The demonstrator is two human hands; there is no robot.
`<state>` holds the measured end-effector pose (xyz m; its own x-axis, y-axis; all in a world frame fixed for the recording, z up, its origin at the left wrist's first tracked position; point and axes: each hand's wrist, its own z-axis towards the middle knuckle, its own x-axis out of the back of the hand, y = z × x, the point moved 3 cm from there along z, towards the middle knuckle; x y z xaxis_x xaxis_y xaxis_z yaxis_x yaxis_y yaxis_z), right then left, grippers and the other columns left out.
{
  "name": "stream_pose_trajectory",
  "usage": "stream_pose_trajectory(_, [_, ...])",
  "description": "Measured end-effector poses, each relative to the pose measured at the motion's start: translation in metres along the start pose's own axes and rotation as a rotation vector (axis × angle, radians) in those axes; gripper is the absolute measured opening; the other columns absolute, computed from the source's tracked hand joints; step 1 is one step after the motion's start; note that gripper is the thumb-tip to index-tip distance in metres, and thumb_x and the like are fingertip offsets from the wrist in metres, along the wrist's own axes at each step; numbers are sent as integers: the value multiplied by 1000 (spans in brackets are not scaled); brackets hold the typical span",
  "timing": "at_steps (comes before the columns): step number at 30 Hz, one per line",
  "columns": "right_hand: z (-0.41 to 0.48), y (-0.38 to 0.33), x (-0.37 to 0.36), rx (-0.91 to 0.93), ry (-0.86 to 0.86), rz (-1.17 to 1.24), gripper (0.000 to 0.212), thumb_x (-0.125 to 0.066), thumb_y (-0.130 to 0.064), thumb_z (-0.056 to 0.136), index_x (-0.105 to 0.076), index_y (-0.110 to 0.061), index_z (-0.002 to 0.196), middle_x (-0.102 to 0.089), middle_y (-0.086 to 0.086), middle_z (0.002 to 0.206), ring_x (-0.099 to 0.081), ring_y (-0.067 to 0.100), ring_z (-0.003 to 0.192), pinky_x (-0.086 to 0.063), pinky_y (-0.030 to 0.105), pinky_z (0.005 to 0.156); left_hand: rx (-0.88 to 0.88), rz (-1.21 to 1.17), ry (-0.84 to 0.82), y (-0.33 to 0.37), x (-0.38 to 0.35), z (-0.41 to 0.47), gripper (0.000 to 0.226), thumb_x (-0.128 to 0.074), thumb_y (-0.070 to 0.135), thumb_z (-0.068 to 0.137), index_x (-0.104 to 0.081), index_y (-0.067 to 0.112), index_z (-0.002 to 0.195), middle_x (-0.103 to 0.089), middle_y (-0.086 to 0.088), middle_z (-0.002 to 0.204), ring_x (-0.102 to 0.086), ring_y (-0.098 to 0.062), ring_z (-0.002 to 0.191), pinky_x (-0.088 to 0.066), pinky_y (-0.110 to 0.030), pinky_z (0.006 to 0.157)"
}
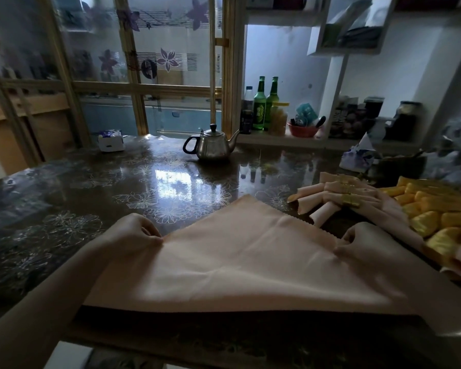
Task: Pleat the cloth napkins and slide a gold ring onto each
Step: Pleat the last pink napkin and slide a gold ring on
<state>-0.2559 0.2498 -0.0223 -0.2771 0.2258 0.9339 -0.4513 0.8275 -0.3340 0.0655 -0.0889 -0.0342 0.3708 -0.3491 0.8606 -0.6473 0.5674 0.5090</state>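
Napkin [237,262] lying flat on table [91,182]; I'm pinching its side corners, left hand [136,233] and right hand [362,243].

Layout of the bench [91,195], seen from its front edge. Centre front: an unfolded napkin [237,262] lies flat on the bench, near edge parallel to the bench front, far corner pointing rearward. The left hand [133,233] pinches its left corner and the right hand [362,243] its right corner. Behind the right hand: a cluster of pleated napkins [330,198], with rings [350,199] on them. Just right of these: a heap of rolled cloths [431,211]. Rear centre: a teapot [210,145]. Rear left: a tissue pack [111,141]. Rear right: a tissue box [357,155]. Behind the bench, right of the teapot, a shelf [280,139] carries two bottles [264,105], with a bowl [302,130] to their right.
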Motion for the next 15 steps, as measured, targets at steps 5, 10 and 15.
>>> stream_pose_trajectory(5, [-3,-17,-5,33,188,-110,47,-71,-49,79,-55,-20,112,-60,3,115,-58,19,101,-51,38,87,41,81,48,-1,4,-7,10,-79,24,76,-73,21,83,-69,11,75,-65,-4,72,-49,-21,62])
stream_pose_trajectory(10, [-18,-67,-35,384,354,-106,58,-45,-57,86,-50,-22,132,-48,6,138,-42,25,127,-39,40,101,-80,194,331,9,-8,-12,20,-70,27,83,-67,20,102,-67,-3,103,-63,-24,96,-49,-34,82])
stream_pose_trajectory(15, [-31,-94,-86,444,147,-165,94,10,-67,71,-20,-30,152,-11,-3,162,-5,16,149,1,35,118,-379,33,593,58,-37,-26,17,-51,26,86,-67,24,92,-65,3,96,-62,-21,87,-49,-37,80])
